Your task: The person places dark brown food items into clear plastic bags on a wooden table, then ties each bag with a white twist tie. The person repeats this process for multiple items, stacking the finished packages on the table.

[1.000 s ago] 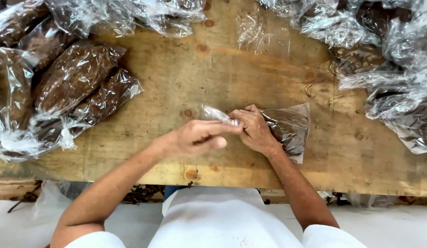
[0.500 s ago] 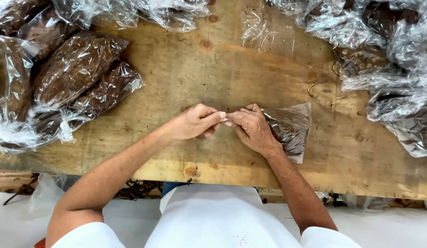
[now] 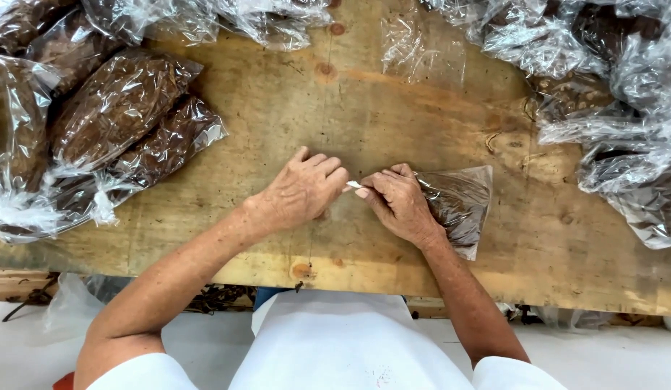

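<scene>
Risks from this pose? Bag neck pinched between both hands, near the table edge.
1. The bag lies close to the front edge of the table; a pull toward the body might drag it off.
2. Left hand and right hand pinch only the thin neck; if the fingers slip, the brown filling could spill.
3. The film looks thin, so hard twisting may tear it.

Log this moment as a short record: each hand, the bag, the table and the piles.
left hand: on the twisted neck of the bag
right hand: pinching the same neck, resting on the bag
bag: clear plastic, brown filling, lying flat
table: bare worn wood
left pile: filled bags
right pile: more filled bags
</scene>
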